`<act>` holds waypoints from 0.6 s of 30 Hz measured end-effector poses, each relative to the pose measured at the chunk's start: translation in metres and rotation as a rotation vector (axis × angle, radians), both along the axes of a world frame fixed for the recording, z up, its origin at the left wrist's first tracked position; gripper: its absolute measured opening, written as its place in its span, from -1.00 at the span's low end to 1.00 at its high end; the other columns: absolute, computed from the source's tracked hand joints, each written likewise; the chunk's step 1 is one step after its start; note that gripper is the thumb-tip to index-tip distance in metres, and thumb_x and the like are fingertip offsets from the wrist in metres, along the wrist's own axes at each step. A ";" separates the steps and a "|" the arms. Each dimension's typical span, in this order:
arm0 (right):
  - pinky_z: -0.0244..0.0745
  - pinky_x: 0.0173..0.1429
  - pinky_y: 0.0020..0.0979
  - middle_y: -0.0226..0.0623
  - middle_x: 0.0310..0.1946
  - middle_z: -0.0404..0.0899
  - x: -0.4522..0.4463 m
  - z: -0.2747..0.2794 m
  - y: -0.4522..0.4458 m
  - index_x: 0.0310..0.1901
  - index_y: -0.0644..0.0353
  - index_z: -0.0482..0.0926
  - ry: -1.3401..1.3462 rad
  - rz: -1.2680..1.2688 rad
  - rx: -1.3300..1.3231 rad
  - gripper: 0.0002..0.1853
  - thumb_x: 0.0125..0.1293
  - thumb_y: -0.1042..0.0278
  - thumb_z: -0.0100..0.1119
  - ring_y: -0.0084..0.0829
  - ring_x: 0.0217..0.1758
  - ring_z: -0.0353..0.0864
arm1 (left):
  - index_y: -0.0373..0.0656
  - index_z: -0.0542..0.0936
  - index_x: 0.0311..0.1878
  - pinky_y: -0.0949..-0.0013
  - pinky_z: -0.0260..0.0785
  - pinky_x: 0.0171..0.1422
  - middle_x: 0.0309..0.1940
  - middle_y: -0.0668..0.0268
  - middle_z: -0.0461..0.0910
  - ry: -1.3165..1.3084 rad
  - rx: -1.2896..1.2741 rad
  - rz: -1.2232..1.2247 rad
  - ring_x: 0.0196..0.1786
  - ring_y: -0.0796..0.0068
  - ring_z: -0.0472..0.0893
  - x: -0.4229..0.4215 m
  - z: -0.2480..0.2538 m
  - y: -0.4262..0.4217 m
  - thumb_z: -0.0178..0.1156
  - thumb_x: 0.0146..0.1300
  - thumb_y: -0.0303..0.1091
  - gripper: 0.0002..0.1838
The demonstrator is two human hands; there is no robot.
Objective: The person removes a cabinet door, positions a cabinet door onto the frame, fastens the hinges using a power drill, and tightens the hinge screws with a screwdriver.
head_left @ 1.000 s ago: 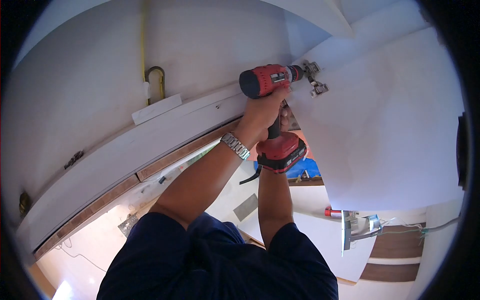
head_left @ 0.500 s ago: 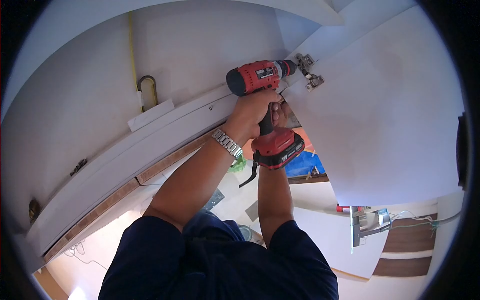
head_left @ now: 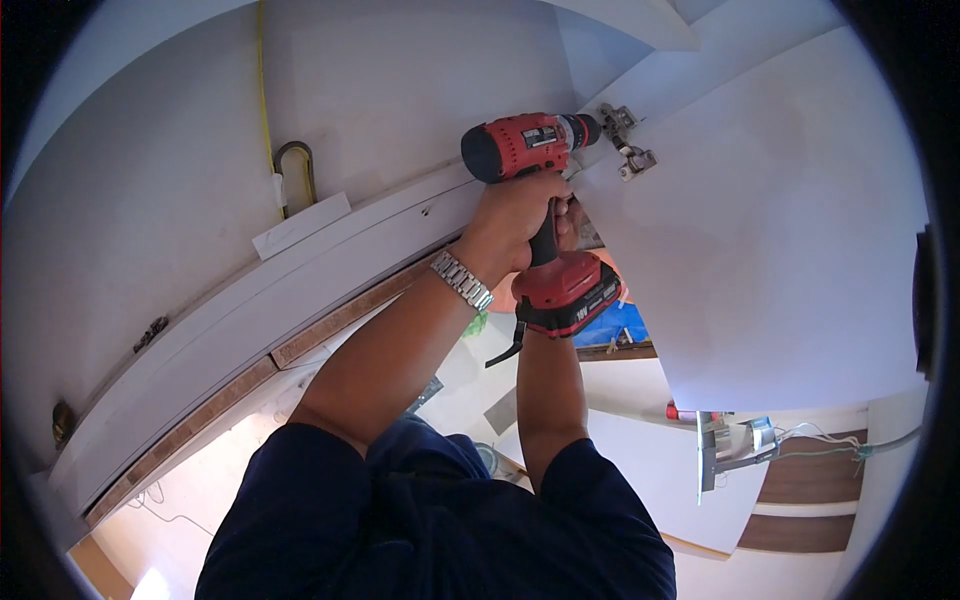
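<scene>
My left hand (head_left: pixel 515 220), with a metal-band watch (head_left: pixel 462 280) at the wrist, is wrapped round the handle of a red and black cordless drill (head_left: pixel 525 145). The drill lies nearly level, its chuck pointing right at a metal cabinet hinge (head_left: pixel 618 122). Whether a bit touches a screw there is hidden. The hinge joins the white cabinet side to a white door panel (head_left: pixel 770 230). My right forearm (head_left: pixel 550 390) rises behind the drill's battery. My right hand (head_left: pixel 568 232) is mostly covered by the drill and left hand, near the panel's lower left edge; its grip is unclear.
A tape measure's yellow blade (head_left: pixel 265 120) runs up the cabinet back, looping by a small white strip (head_left: pixel 302 225). Small dark hardware (head_left: pixel 151 333) lies on the left. Below the door hangs a metal fitting with wires (head_left: pixel 745 440). A white board (head_left: pixel 640 470) sits lower down.
The drill and both hands appear slightly further right and up in the view. The chuck stays at the hinge, and the left hand keeps its hold on the handle.
</scene>
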State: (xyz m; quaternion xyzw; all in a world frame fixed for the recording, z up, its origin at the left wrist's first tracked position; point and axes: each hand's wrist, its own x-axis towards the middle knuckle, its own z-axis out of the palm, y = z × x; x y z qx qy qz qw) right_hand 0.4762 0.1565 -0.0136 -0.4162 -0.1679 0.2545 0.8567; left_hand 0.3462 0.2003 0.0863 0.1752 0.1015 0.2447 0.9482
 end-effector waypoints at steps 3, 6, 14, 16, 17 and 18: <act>0.40 -0.53 -0.58 -0.53 -0.58 0.39 0.001 0.000 -0.001 -0.11 0.03 0.33 0.015 0.015 0.017 -0.79 0.35 0.41 0.18 -0.68 -0.61 0.39 | -0.12 0.49 -0.31 0.37 0.39 -0.51 -0.58 0.37 0.48 0.028 0.040 -0.044 -0.60 0.51 0.49 0.004 -0.010 0.002 0.23 0.20 -0.44 -0.91; 0.39 -0.53 -0.59 -0.53 -0.58 0.38 0.001 -0.001 -0.003 -0.12 0.03 0.33 0.027 0.032 0.036 -0.80 0.35 0.40 0.18 -0.68 -0.61 0.38 | -0.11 0.49 -0.30 0.37 0.40 -0.51 -0.58 0.37 0.48 0.002 0.043 -0.039 -0.59 0.51 0.50 0.004 -0.011 0.002 0.23 0.20 -0.44 -0.92; 0.37 -0.53 -0.60 -0.54 -0.59 0.37 0.007 -0.009 -0.001 -0.15 0.04 0.35 0.088 0.112 0.143 -0.82 0.34 0.39 0.18 -0.69 -0.62 0.36 | -0.10 0.51 -0.31 0.36 0.40 -0.50 -0.58 0.39 0.48 0.029 0.012 -0.052 -0.59 0.51 0.49 0.001 -0.007 0.003 0.25 0.19 -0.44 -0.92; 0.37 -0.53 -0.61 -0.54 -0.60 0.36 0.007 -0.010 0.000 -0.15 0.04 0.36 0.091 0.138 0.175 -0.82 0.34 0.39 0.18 -0.69 -0.62 0.36 | -0.10 0.51 -0.32 0.36 0.39 -0.50 -0.59 0.39 0.48 0.031 0.011 -0.043 -0.60 0.51 0.49 0.001 -0.009 0.004 0.25 0.19 -0.44 -0.91; 0.37 -0.53 -0.61 -0.54 -0.60 0.36 0.007 -0.010 0.001 -0.16 0.04 0.36 0.085 0.137 0.182 -0.82 0.34 0.39 0.18 -0.69 -0.62 0.36 | -0.10 0.51 -0.31 0.35 0.39 -0.50 -0.59 0.39 0.48 0.033 0.015 -0.042 -0.60 0.51 0.49 0.002 -0.010 0.005 0.25 0.19 -0.44 -0.91; 0.36 -0.54 -0.61 -0.55 -0.60 0.35 0.005 -0.010 0.001 -0.17 0.04 0.36 0.035 0.121 0.165 -0.84 0.34 0.39 0.18 -0.70 -0.62 0.35 | -0.10 0.52 -0.31 0.35 0.39 -0.50 -0.59 0.39 0.47 0.036 0.020 -0.043 -0.60 0.51 0.49 0.003 -0.011 0.005 0.25 0.18 -0.44 -0.91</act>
